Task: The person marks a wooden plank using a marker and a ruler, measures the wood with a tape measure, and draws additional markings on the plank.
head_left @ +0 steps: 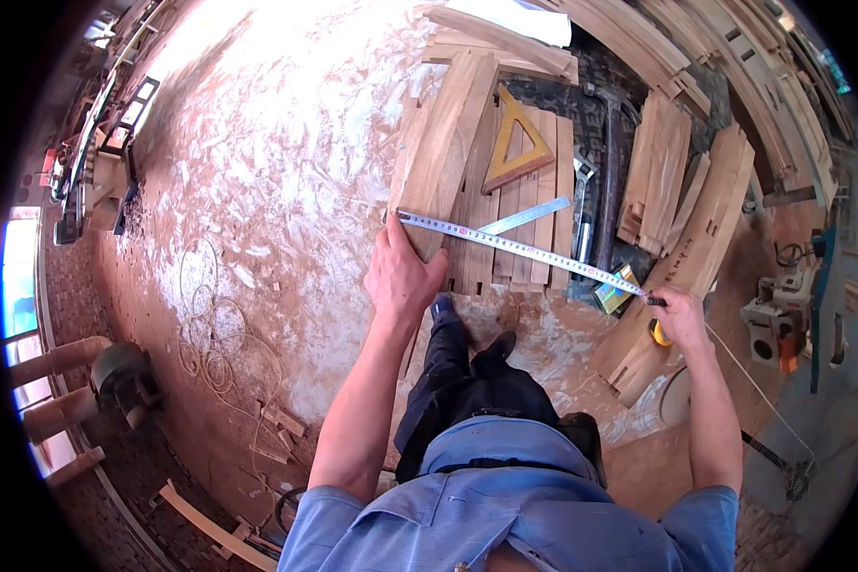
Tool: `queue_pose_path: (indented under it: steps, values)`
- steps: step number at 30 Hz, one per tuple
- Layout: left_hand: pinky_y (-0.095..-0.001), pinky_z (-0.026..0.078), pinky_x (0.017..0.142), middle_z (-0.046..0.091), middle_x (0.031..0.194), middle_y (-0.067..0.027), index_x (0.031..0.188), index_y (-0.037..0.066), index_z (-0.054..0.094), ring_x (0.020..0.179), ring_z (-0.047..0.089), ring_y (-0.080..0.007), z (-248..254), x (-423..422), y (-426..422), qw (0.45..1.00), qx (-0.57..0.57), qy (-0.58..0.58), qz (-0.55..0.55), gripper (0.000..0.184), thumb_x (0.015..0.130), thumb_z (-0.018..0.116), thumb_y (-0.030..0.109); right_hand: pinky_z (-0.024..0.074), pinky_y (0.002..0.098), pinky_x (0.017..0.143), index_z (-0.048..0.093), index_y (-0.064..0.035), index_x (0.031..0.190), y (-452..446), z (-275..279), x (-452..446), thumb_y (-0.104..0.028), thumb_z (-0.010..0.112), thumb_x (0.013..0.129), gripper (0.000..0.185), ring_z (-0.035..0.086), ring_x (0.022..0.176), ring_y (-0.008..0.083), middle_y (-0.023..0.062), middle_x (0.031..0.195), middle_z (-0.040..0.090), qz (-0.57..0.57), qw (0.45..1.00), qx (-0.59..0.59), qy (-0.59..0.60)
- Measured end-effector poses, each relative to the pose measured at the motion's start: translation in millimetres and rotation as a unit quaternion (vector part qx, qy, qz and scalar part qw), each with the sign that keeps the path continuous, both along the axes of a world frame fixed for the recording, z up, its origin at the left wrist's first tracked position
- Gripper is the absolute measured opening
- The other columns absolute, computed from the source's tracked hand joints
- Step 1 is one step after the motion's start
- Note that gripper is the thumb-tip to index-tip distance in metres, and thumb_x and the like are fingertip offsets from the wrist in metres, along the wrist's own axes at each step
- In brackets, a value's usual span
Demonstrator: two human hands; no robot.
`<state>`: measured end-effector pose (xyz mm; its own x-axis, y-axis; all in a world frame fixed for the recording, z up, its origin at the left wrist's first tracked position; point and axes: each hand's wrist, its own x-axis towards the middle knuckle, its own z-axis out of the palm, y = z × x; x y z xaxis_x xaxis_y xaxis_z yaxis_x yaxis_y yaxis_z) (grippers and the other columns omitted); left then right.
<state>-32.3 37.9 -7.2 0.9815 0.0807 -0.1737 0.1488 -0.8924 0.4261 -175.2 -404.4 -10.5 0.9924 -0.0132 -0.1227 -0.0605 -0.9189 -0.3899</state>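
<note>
A tape measure [534,250] is stretched between my two hands, its white blade slanting down to the right over the wooden pieces. My left hand [402,274] holds the blade's hooked end at the near end of a thick wooden beam [445,153], with the thumb by the beam's other side. My right hand [679,315] is closed around the yellow tape case, mostly hidden by the fingers. Beneath the blade lies a metal ruler [529,215] across several wooden slats [543,229]. A yellow set square [534,164] with a wooden base rests farther up on them.
A hammer [608,95], a wrench [582,195] and a yellow-green packet [615,289] lie right of the slats. Long mortised boards [710,219] and stacked timber [629,48] fill the right side. A coiled cord [214,334] is on the dusty floor at left.
</note>
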Motion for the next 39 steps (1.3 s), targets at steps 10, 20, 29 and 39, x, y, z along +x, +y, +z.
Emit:
queue_pose_path:
  steps: [10, 20, 29, 39]
  values:
    - [-0.0485, 0.05, 0.099, 0.056, 0.135, -0.0251, 0.153, -0.002, 0.035, 0.123, 0.059, -0.0414, 0.8, -0.4, -0.4, 1.0, -0.002, 0.001, 0.002, 0.096, 0.078, 0.074, 0.043, 0.0517, 0.0439, 0.065, 0.072, -0.0066, 0.087, 4.3, 1.7, 0.2, -0.016, 0.076, 0.083, 0.011, 0.067, 0.076, 0.0341, 0.0124, 0.079, 0.067, -0.02, 1.0, -0.009, 0.008]
    - [-0.0486, 0.05, 0.1, 0.056, 0.137, -0.0255, 0.154, -0.003, 0.034, 0.124, 0.059, -0.0416, 0.5, 0.0, 0.0, 1.0, -0.005, 0.004, -0.001, 0.097, 0.078, 0.074, 0.043, 0.0533, 0.0438, 0.068, 0.073, -0.0074, 0.088, 3.1, -1.7, -1.2, -0.017, 0.076, 0.083, 0.012, 0.068, 0.079, 0.0339, 0.0119, 0.08, 0.067, -0.03, 0.999, -0.034, 0.008]
    - [-0.0485, 0.05, 0.099, 0.056, 0.135, -0.0267, 0.153, -0.004, 0.035, 0.123, 0.059, -0.0424, 2.4, 0.6, 0.1, 1.0, -0.001, 0.008, -0.003, 0.097, 0.078, 0.074, 0.043, 0.0537, 0.0449, 0.069, 0.074, -0.0093, 0.089, 5.2, 0.4, -0.1, -0.02, 0.075, 0.083, 0.013, 0.068, 0.079, 0.0344, 0.0124, 0.081, 0.068, -0.039, 0.998, -0.043, 0.02]
    - [-0.0482, 0.05, 0.098, 0.057, 0.134, -0.0267, 0.153, -0.004, 0.035, 0.121, 0.06, -0.0422, 1.4, 0.4, 0.0, 1.0, 0.0, 0.004, -0.003, 0.097, 0.078, 0.074, 0.043, 0.0536, 0.0465, 0.07, 0.072, -0.009, 0.089, 6.4, 0.3, 0.8, -0.021, 0.074, 0.084, 0.013, 0.068, 0.08, 0.0354, 0.0123, 0.081, 0.068, -0.045, 0.997, -0.054, 0.033]
